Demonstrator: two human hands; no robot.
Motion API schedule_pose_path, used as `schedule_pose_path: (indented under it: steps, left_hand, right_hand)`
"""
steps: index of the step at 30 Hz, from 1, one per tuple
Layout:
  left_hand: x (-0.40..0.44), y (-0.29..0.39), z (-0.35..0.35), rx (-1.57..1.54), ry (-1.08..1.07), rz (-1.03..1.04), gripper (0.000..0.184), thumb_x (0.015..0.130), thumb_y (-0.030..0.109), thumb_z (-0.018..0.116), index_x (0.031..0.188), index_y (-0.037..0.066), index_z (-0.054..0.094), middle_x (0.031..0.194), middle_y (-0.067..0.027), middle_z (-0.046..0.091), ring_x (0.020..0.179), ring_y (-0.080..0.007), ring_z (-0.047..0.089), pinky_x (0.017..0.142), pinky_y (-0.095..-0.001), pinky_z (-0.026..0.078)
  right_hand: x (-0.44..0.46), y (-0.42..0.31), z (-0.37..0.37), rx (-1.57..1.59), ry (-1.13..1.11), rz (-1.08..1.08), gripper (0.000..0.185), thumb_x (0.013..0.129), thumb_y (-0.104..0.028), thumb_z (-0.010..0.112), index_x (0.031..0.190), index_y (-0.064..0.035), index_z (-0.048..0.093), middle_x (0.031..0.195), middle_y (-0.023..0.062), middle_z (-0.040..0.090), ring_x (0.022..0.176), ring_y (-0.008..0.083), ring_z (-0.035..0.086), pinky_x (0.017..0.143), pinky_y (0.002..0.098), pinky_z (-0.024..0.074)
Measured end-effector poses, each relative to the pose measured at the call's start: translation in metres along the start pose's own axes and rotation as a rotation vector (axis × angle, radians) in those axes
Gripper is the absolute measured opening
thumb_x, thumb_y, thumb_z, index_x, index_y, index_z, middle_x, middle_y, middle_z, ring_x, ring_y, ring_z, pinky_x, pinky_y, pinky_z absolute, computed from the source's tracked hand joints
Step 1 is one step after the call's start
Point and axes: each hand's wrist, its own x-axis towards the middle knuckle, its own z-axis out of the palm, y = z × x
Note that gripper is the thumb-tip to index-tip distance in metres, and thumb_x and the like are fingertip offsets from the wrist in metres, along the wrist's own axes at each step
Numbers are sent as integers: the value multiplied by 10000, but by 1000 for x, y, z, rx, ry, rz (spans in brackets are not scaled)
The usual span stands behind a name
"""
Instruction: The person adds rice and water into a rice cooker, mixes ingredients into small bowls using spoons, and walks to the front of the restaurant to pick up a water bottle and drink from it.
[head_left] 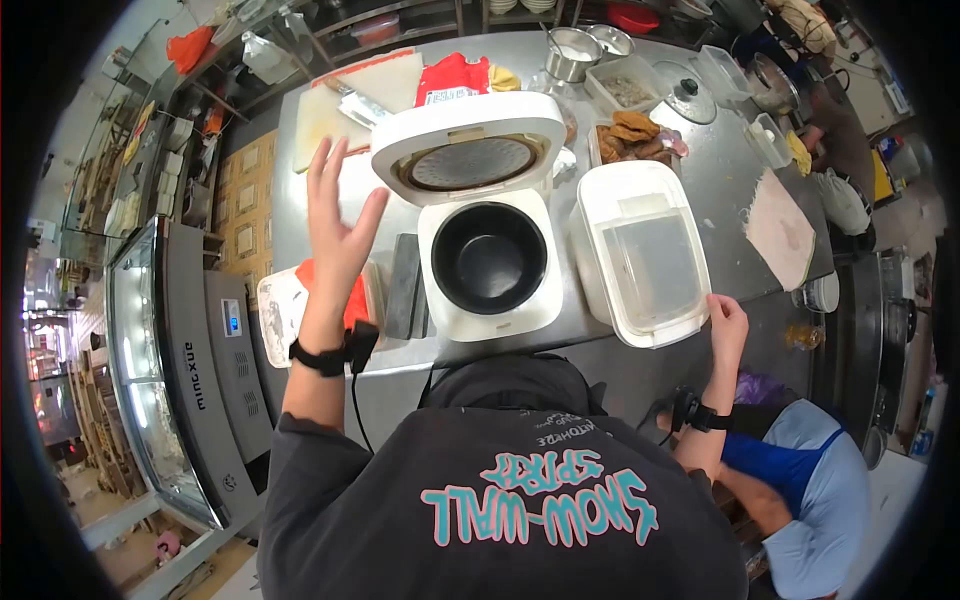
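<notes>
A white rice cooker (540, 300) stands in front of me with its lid (470, 120) raised. Its black inner pot (490, 258) looks bare inside. My left hand (343, 225) is up beside the raised lid, fingers spread and holding nothing. To the cooker's right sits a white storage bin (650, 250) with a see-through lid panel; its contents are unclear. At the bin's near right corner, my right hand (727, 322) has its bent fingers against the rim, the thumb partly hidden.
A knife (355, 100) lies on cutting boards (320, 130) at the back left. Behind the bin are browned food pieces (635, 135), a glass lid (685, 95) and metal pots (572, 55). A white tub (278, 315) stands left. Another person (810, 500) is close on my right.
</notes>
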Motion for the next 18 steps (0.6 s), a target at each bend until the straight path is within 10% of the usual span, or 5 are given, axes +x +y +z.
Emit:
schedule_pose_path:
  steps: [5,10,14,18]
  left_hand:
    - [-64,-3,-7,-198,40,-232,394,790,7,535,1178,12,464,1150,-117,477,1107,-216,448,945,-324,348]
    - [-70,56,46,-1002,-692,-680,379,797,36,564,1165,18,472,1060,-104,537,1022,-181,518,882,-274,403]
    - [-65,96,124,-463,-952,226,547,785,237,628,1251,56,406,1231,-225,413,1168,-306,405,958,-382,341]
    - [-76,114,178,-129,-831,212,807,736,313,672,1348,46,219,1363,-297,123,1272,-429,163,1018,-418,242]
  right_hand:
    - [7,9,1,65,-114,27,391,789,-298,625,954,56,600,727,71,613,641,104,537,608,246,429]
    - [7,4,-2,88,-164,73,408,784,-291,634,1024,34,577,736,70,609,633,109,536,604,256,435]
    - [-16,-21,-1,-73,-14,-216,532,703,-238,688,1156,-30,505,880,93,585,741,181,560,687,296,464]
    - [-52,-65,-17,-529,-58,-981,554,629,-215,694,1138,-75,525,1043,101,544,877,239,548,750,324,470]
